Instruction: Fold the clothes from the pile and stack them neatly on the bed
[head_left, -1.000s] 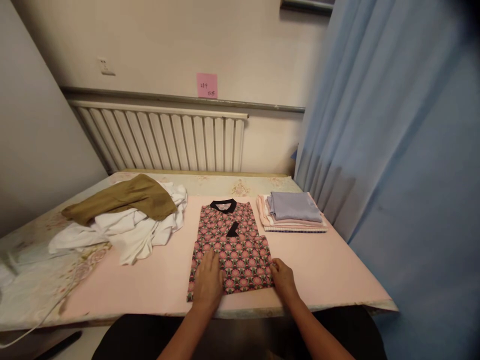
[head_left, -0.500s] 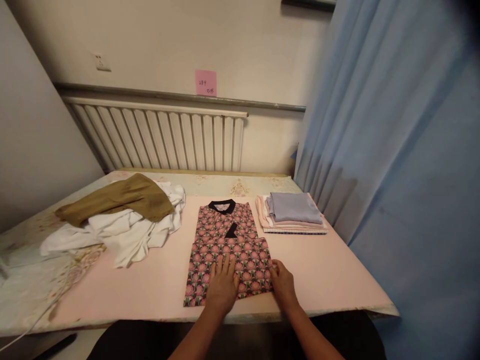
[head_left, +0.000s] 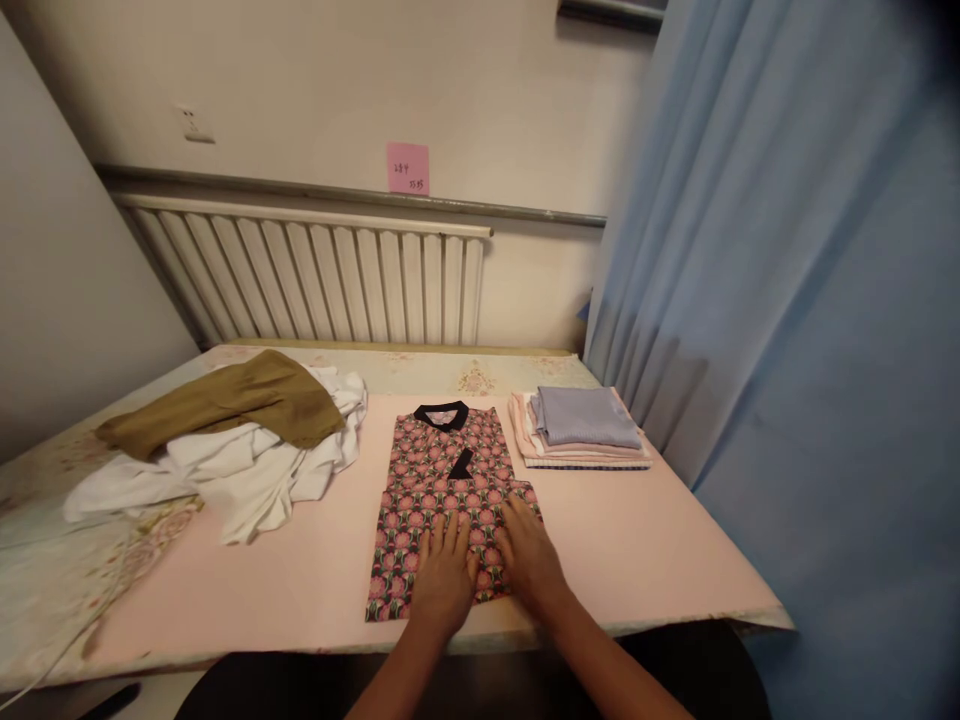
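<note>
A shirt [head_left: 420, 520] with a pink flower print and a black collar lies flat and partly folded in front of me, collar toward the wall. A black placket or trim piece shows near its middle. My left hand [head_left: 445, 570] rests palm down on the lower part of the shirt, fingers spread. On the shirt's right side lies my right hand [head_left: 531, 550], also palm down with its fingers stretched out. The lower right edge of the shirt is hidden beneath that hand.
A pink cloth [head_left: 277, 590] covers the table under the shirt. To the left are rumpled white garments [head_left: 255, 490] with a brown garment [head_left: 247, 400] on top. Folded clothes [head_left: 589, 418] are stacked at the right, beside a blue curtain [head_left: 720, 250]. A radiator [head_left: 337, 270] stands behind.
My right hand has left the shirt's right edge and moved left and up onto the fabric, its fingers now flat. My left hand stays in place.
</note>
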